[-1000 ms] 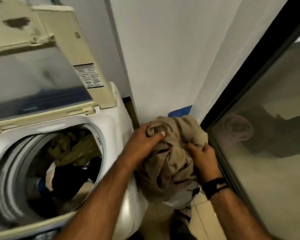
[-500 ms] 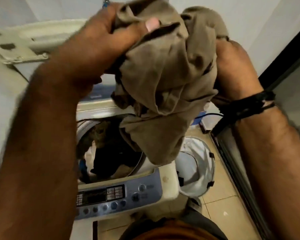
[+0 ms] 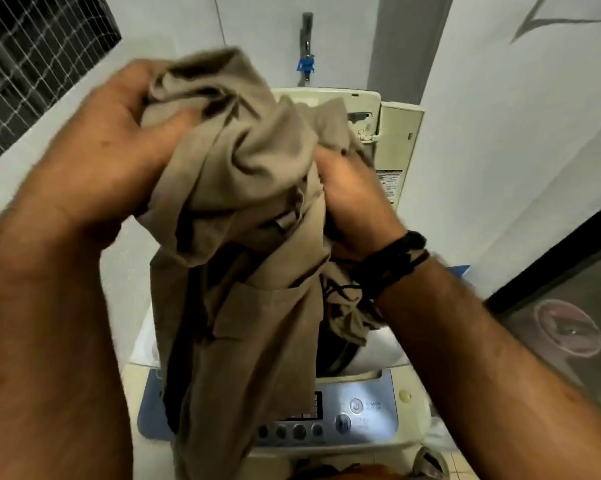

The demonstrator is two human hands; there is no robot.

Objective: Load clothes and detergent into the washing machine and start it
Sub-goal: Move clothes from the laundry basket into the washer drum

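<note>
Mesh (image 3: 32,64) covers a window far on the left, next to a white wall. Then comes my left hand (image 3: 112,157). Its fingers are curled tight, and they pinch a bunch of the tan cloth (image 3: 243,237) at the top. I think I hold it high so the long part can hang down and I can see where it goes.

The tan cloth is in the middle. It looks like a shirt or trousers, but I cannot tell which. It hangs over the washing machine (image 3: 378,358), and its low end drapes in front of the control panel (image 3: 361,414). None of it is in the tub (image 3: 337,351) that I can see. The tub mouth shows as a dark gap just behind the cloth, so I guess the cloth should drop in there next.

The lid (image 3: 327,102) stands up at the back, open, so the tub is free. A tap (image 3: 306,53) sits on the wall above it.

My right hand (image 3: 351,199) comes next. Its fingers are closed too, tucked into the cloth on its right side. A black band (image 3: 396,261) goes round that wrist. Two hands keep the big piece from slipping.

Far right is a dark glass door (image 3: 569,306). I see no soap in this view.
</note>
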